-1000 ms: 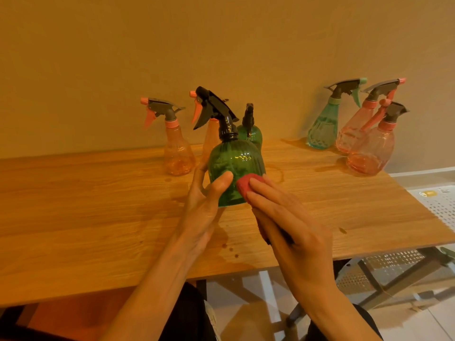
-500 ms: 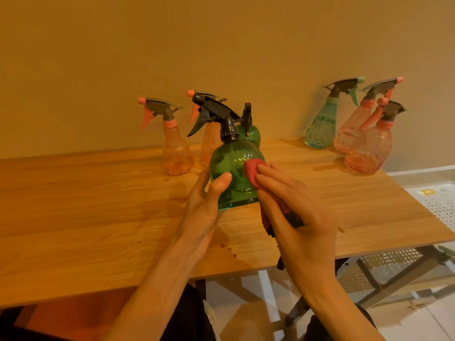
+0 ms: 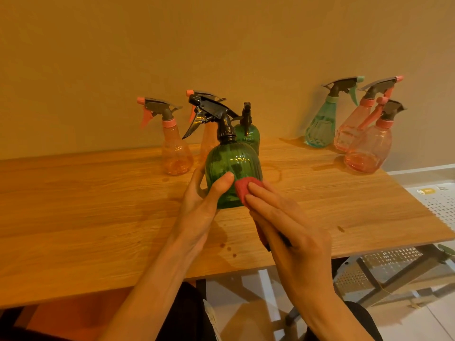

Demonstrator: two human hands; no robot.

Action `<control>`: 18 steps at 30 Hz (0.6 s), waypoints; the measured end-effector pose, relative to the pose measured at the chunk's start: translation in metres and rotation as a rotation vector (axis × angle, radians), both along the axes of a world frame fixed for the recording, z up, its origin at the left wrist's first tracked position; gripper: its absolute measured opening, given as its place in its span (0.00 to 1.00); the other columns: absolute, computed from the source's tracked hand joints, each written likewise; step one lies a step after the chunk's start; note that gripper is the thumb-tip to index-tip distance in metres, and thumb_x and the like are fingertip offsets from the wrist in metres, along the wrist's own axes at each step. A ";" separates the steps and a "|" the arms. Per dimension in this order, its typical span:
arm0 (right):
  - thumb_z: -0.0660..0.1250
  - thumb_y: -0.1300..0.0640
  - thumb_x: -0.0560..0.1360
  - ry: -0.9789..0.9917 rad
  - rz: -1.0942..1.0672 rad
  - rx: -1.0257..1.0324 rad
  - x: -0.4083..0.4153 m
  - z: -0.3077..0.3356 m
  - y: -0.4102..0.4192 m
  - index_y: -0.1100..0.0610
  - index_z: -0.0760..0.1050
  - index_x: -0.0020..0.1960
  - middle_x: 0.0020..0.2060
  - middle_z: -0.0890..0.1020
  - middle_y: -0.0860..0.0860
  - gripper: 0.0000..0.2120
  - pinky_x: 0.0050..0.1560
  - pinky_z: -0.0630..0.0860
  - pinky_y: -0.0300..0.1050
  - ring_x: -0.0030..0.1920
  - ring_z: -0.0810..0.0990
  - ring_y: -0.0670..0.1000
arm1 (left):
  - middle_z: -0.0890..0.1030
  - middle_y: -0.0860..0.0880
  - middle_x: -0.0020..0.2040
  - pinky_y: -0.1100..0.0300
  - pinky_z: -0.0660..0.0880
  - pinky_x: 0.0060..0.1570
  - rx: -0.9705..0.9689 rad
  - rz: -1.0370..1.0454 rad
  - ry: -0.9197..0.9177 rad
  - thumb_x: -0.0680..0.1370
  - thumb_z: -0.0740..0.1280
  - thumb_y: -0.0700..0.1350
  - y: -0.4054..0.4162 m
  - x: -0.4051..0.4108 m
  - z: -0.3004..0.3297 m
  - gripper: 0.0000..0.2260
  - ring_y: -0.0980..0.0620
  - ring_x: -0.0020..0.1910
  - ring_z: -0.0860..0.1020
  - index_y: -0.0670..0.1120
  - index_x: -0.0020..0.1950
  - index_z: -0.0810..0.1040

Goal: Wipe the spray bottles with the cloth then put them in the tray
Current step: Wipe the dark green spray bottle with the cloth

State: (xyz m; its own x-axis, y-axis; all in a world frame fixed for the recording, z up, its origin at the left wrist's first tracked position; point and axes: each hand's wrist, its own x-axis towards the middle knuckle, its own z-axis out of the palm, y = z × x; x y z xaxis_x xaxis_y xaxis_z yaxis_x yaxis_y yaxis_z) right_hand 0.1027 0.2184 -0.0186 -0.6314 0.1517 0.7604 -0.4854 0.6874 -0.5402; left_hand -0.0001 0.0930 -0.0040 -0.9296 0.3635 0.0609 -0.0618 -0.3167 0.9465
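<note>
Lower on the ribbed green plastic spray bottle (image 3: 232, 173) than before: red cloth (image 3: 243, 189) under flat right hand (image 3: 288, 232); left hand (image 3: 200, 205) gripping bottle, upright on wooden table (image 3: 98, 205). Behind: pink spray bottles (image 3: 176, 148), second green bottle (image 3: 248, 136). White perforated tray (image 3: 438, 203) at right.

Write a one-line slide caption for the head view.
Left hand steadies a green spray bottle while the right hand presses a red cloth against it.

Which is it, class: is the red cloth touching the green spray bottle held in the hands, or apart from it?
Touching. The head view shows the right hand pressing the red cloth flat against the green spray bottle, with no gap visible; the left hand grips the bottle.
</note>
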 end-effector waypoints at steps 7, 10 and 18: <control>0.66 0.62 0.80 0.016 -0.023 -0.015 -0.024 0.031 0.006 0.59 0.78 0.68 0.68 0.78 0.51 0.17 0.66 0.76 0.54 0.73 0.72 0.51 | 0.85 0.49 0.58 0.59 0.81 0.50 0.023 -0.019 0.007 0.63 0.77 0.53 0.001 0.004 0.001 0.36 0.50 0.59 0.84 0.51 0.71 0.73; 0.66 0.63 0.79 -0.001 -0.031 0.050 -0.009 0.016 0.003 0.60 0.77 0.68 0.69 0.77 0.52 0.17 0.70 0.73 0.52 0.74 0.71 0.52 | 0.86 0.49 0.58 0.59 0.81 0.51 0.020 -0.002 0.019 0.63 0.77 0.53 0.000 0.000 0.003 0.36 0.50 0.59 0.84 0.51 0.70 0.74; 0.66 0.62 0.79 -0.008 -0.038 0.046 -0.012 0.020 0.001 0.59 0.77 0.68 0.69 0.77 0.51 0.17 0.67 0.75 0.51 0.72 0.73 0.51 | 0.84 0.48 0.61 0.55 0.81 0.54 -0.031 0.001 0.038 0.57 0.84 0.61 -0.003 0.001 0.002 0.47 0.48 0.62 0.82 0.50 0.73 0.72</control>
